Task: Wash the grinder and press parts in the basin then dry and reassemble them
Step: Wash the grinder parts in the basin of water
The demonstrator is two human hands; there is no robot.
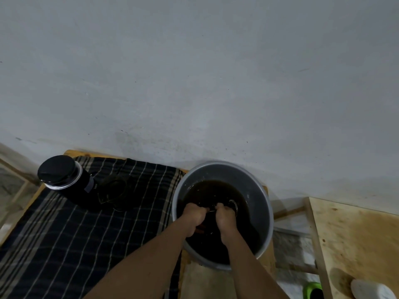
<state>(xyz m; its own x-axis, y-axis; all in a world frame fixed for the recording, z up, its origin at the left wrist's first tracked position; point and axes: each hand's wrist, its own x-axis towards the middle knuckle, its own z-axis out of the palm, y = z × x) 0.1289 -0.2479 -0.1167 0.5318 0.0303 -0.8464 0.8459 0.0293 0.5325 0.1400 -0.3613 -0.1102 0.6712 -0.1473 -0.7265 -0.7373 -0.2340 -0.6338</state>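
Observation:
A grey basin (262, 198) holds dark brown water. Both of my hands are in it, fingers curled. My left hand (194, 216) and my right hand (225, 215) grip a thin metal part (212, 210) that spans between them, mostly hidden under the murky water. A round metal ring-shaped part (234, 204) shows just beyond my right hand. The black grinder body (64, 178) with a clear rim stands at the left on a dark checked cloth (71, 238). A dark glass press vessel (112, 193) lies beside it on the cloth.
The cloth and basin rest on a wooden board against a grey wall (194, 72). A second wooden surface (356, 234) stands at the right, bearing a white object (369, 289). A green item (313, 291) sits low in the gap between the two.

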